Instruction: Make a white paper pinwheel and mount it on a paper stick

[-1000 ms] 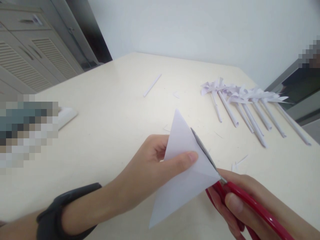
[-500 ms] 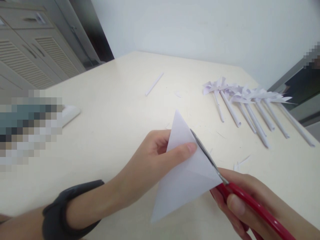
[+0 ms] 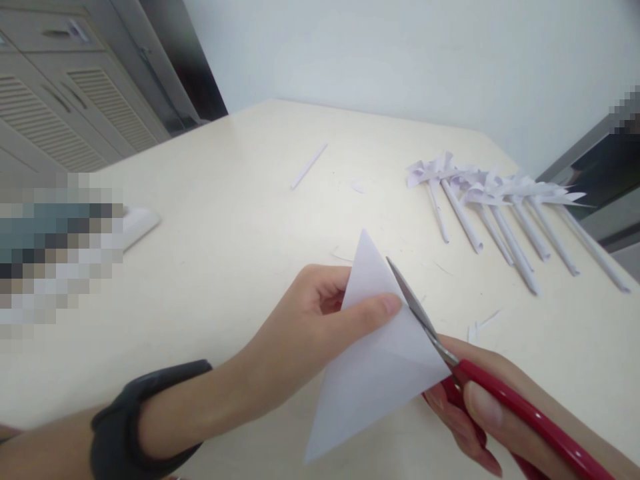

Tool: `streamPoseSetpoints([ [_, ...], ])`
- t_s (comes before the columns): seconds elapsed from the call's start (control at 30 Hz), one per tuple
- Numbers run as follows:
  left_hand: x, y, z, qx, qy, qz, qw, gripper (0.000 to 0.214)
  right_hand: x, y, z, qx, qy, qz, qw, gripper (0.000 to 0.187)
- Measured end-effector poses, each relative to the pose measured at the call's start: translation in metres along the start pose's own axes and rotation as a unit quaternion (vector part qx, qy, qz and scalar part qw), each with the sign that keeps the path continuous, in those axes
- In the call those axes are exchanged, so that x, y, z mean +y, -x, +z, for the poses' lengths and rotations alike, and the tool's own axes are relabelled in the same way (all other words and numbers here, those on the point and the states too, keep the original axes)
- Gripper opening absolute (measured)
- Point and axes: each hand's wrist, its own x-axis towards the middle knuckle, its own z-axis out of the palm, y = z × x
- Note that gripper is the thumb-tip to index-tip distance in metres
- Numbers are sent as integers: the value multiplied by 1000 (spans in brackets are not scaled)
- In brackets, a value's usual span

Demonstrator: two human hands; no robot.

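A folded white sheet of paper [image 3: 370, 367], roughly triangular with its tip pointing away from me, is pinched in my left hand [image 3: 320, 320]. The thumb lies on top near the right edge, and the other fingers are hidden beneath. My right hand [image 3: 495, 400] grips red-handled scissors [image 3: 520, 400], their blades parted along the paper's right edge, close to my left thumb. I cannot tell how far the lower blade reaches under the paper. A black band sits on my left wrist.
Several white paper pinwheels [image 3: 485, 187] on rolled-paper sticks lie in a row at the right. A thin paper roll [image 3: 309, 165] lies farther back, and paper scraps [image 3: 483, 325] are scattered on the pale table [image 3: 210, 200]. A blurred-out object [image 3: 55, 253] stands at the left edge.
The paper and my left hand have shifted slightly right and toward me. The scissor blades have opened, and the upper blade stands farther from the paper's edge.
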Motion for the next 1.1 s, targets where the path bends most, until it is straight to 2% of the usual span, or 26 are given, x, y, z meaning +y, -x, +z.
streamPoseSetpoints([
  [0.13, 0, 0, 2, -11, 7, -8, 1000, 23, 9, -4, -5, 5, -1, 20, 1000, 50],
  [0.27, 1, -1, 2, -20, 21, -27, 999, 21, 4, -9, -3, -16, -31, 33, 999, 51],
  [0.33, 1, -2, 2, -24, 19, -32, 999, 22, -2, -8, 2, 10, -32, 28, 999, 50],
  [0.4, 0, -2, 2, -22, 16, -29, 999, 24, -8, -5, 7, 61, -19, 28, 998, 47],
  [0.47, -2, -3, 2, -21, 15, -26, 999, 26, -11, -2, 11, 72, -13, 28, 997, 44],
  [0.63, -4, -3, 1, -24, 14, -21, 999, 27, -3, 1, 13, 56, -25, 27, 998, 42],
  [0.9, -5, -3, 1, -26, 4, -14, 1000, 29, 2, 3, 14, 56, -37, 69, 995, 34],
  [1.1, -5, -5, 0, -26, -7, -19, 999, 30, 1, 3, 13, 67, -38, 54, 996, 41],
])
